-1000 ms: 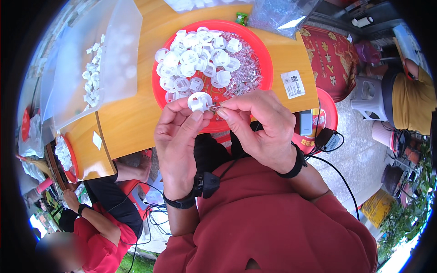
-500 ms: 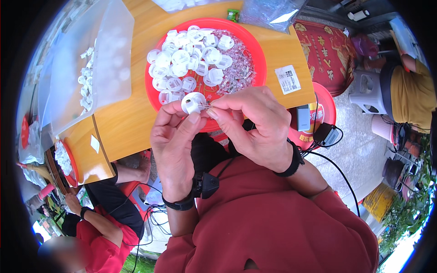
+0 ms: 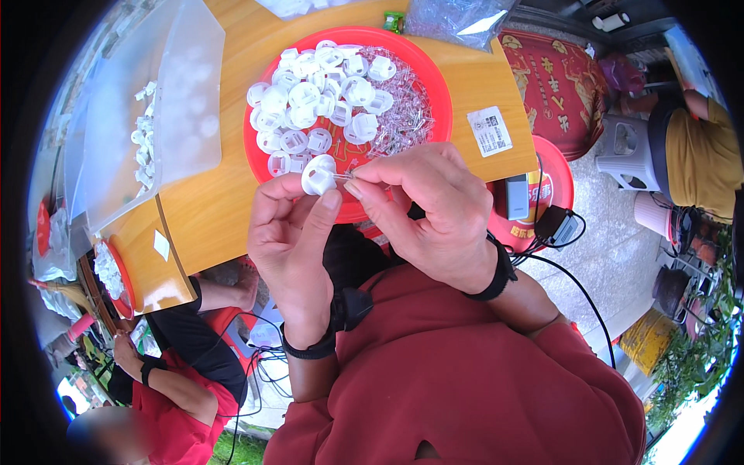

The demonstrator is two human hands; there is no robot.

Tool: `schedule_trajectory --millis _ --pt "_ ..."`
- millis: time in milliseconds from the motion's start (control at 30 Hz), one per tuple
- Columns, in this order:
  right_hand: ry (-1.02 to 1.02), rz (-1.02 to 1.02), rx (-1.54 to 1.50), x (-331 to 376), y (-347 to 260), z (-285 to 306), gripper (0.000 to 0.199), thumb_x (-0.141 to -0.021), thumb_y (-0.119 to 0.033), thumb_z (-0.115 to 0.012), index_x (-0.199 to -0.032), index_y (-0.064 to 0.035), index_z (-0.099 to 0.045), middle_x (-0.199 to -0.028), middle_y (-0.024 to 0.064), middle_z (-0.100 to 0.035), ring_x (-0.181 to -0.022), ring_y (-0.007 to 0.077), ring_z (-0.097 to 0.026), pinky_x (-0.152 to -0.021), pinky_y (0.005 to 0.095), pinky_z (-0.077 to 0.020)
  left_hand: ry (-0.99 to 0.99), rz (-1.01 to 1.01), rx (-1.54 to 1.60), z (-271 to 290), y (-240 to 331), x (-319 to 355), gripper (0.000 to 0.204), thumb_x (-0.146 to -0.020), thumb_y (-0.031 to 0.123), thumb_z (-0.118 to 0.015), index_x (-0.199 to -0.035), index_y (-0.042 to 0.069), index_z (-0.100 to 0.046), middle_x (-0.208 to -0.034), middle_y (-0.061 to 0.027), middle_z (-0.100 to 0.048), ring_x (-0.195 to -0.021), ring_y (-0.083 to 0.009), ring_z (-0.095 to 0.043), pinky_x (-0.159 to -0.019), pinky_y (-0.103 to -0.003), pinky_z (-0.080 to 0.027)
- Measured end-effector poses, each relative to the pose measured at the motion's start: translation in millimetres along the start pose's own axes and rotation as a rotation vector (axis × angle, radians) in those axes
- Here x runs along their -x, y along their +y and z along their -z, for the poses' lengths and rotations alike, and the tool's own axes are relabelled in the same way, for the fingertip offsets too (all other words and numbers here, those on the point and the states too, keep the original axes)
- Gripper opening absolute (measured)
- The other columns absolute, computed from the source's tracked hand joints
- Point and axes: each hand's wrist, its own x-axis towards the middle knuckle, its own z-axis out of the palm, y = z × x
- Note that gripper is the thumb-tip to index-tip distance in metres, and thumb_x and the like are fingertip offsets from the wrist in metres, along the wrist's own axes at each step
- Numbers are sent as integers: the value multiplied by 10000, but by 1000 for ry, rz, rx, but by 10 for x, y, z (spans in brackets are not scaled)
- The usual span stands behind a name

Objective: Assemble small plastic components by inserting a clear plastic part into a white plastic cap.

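While the left hand pinches a round white part just left of centre frame — thumb and fingertips nearly together — the right hand nips a thin wire-like piece pointed at it, also a narrow pinch. Looks like the fitting step; can't tell if its tips are in. Next move probably calls for steady alignment, light push. Other white parts and clear pieces sit in the red tray, upper centre.

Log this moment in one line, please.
left hand: holds white round part | right hand: pinches thin piece at that part's edge | red tray: heaped white parts left, clear thin pieces right
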Motion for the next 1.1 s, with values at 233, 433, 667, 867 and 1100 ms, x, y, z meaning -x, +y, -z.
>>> schedule_trajectory --millis 233,433,667,867,1100 --pt "-23 -1 51 28 -33 -9 178 -741 -22 -812 -863 -86 -699 -760 -3 -690 -588 112 -578 -661 267 -426 30 -132 -96 -64 -13 32 247 -867 -82 -681 -1081 -16 -575 -1032 -91 -676 -960 -132 -658 -867 -255 -514" --pt "-64 -30 2 29 2 -23 185 -757 -34 -804 -906 -75 -702 -767 1 -685 -597 117 -585 -694 281 -443 55 -176 -131 -127 -45 90 242 -880 -72 -673 -1093 -23 -567 -1045 -100 -675 -966 -139 -665 -858 -270 -527" --pt "-231 -272 -466 -90 91 111 316 -800 -158 -798 -1048 -19 -661 -900 116 -664 -643 190 -623 -617 314 -500 19 -139 -73 -109 -54 150 272 -888 -65 -664 -1137 -34 -559 -1075 -110 -671 -984 -157 -668 -895 -278 -519" --pt "-360 -223 -435 -96 131 166 356 -797 -155 -795 -1108 -50 -658 -871 91 -646 -731 217 -649 -641 318 -515 -48 -171 -123 -88 -55 157 288 -895 -61 -657 -1162 -41 -549 -1098 -116 -663 -1040 -180 -654 -936 -292 -499" --pt "-385 -160 -366 -105 126 207 418 -744 -75 -826 -1137 -36 -688 -1022 93 -705 -830 167 -702 -718 277 -558 -72 -214 -143 -68 -85 159 286 -903 -69 -641 -1172 -42 -546 -1125 -117 -647 -1053 -182 -646 -938 -293 -498"
